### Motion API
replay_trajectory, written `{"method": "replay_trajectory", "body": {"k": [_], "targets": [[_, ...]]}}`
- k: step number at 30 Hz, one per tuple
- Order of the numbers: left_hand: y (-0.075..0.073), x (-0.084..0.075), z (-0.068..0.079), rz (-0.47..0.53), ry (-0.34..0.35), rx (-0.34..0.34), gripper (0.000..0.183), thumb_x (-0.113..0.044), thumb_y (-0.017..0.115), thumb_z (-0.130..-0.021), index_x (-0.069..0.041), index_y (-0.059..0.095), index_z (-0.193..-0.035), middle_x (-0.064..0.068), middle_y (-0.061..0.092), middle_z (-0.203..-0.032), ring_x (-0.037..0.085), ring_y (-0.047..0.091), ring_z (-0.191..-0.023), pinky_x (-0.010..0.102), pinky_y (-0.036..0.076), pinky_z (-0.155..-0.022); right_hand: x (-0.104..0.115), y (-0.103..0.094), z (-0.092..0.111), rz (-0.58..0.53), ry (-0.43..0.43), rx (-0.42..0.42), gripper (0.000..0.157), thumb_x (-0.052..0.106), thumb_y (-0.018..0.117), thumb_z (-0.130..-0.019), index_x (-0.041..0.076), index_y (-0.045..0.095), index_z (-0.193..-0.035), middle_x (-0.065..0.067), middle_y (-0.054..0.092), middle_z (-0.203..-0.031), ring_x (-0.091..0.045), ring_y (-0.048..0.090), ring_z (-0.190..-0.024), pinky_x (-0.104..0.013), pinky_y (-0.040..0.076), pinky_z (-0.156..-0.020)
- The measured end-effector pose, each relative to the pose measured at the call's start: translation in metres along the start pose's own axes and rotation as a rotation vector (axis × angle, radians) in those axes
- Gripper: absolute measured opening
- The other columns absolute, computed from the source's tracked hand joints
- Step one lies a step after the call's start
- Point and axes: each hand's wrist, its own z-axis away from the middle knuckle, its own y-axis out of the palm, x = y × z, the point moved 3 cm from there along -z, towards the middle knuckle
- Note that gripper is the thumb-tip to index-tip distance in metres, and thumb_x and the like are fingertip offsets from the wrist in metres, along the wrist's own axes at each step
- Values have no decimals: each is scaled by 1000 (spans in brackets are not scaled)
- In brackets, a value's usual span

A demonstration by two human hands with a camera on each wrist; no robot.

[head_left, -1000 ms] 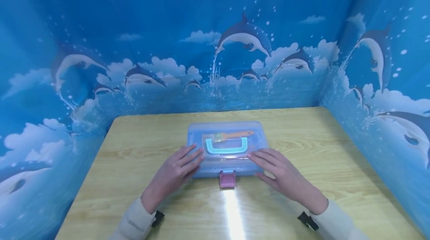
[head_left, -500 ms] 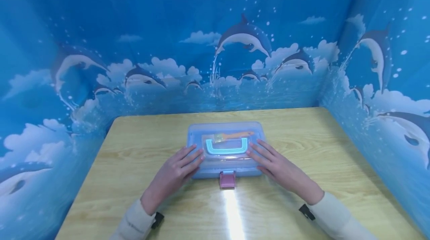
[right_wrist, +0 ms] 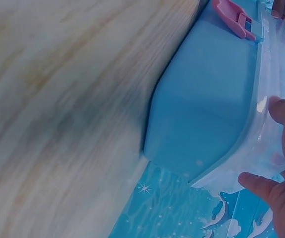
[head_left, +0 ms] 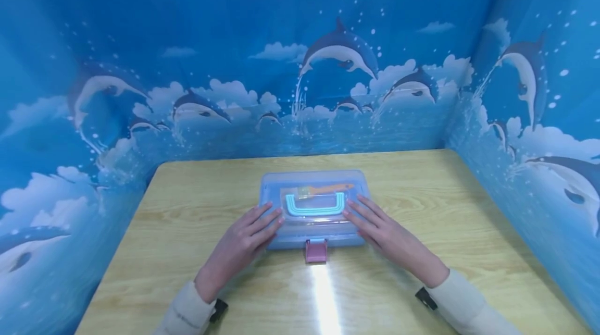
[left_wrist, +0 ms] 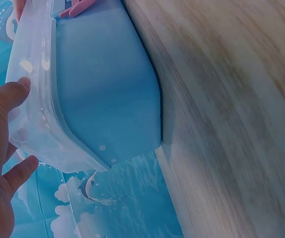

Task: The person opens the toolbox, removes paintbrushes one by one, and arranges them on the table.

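Observation:
A plastic storage box with a clear lid and a blue body sits on the table. My left hand rests on the lid's left part with its fingers straight. On the right part lies my right hand, its fingers extended and slightly spread. Between the hands are a light blue carry handle and, behind it, a paintbrush with an orange handle, seen at the top of the lid. At the front middle, a pink latch sticks outward from the box, as both wrist views also show.
The wood-grain table extends around the box, with a bright light reflection in front of it. Blue dolphin-print curtains rise along the table's back and sides. A dark wrist strap shows at the right sleeve.
My right hand has slid slightly inward and farther onto the lid, its thumb drawing up from the box's front edge. My left hand and the box have stayed nearly still.

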Motion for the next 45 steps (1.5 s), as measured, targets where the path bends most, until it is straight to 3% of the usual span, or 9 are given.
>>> {"method": "replay_trajectory", "body": {"k": [18, 25, 32, 38, 45], "targets": [[-1, -2, 2, 24, -42, -1, 56, -11, 82, -80, -8, 66, -134, 9, 62, -142, 33, 56, -134, 48, 48, -111, 0, 3, 3, 10, 14, -3, 50, 30, 32, -112, 6, 41, -155, -15, 39, -161, -38, 34, -149, -30, 16, -129], [-2, -4, 2, 57, -61, -18, 59, -6, 82, -78, -7, 65, -135, 9, 61, -144, 34, 55, -135, 49, 48, -111, -2, 3, 4, -33, 6, -88, 49, 28, 43, -110, -1, 47, -149, -19, 46, -155, -35, 38, -148, -29, 21, -127], [-2, -5, 0, 74, -58, -29, 61, -2, 84, -74, -6, 67, -133, 10, 62, -142, 36, 56, -134, 48, 47, -111, -3, 3, 5, -82, 45, -84, 49, 23, 53, -106, 1, 47, -149, -18, 47, -155, -32, 36, -149, -27, 22, -126], [-1, -3, 1, 105, -100, -13, 57, -3, 82, -79, -8, 66, -133, 9, 62, -143, 34, 54, -137, 46, 43, -115, -2, 4, 4, -137, 73, -145, 48, 27, 52, -107, -2, 50, -145, -20, 50, -151, -33, 39, -148, -27, 24, -126], [-1, 2, -1, 125, -102, -47, 58, 0, 84, -75, -7, 67, -131, 11, 62, -142, 36, 55, -135, 48, 45, -113, -1, 6, 0, -196, 74, -221, 58, 40, 52, -105, -5, 52, -141, -25, 49, -149, -36, 39, -147, -28, 26, -125]]}}
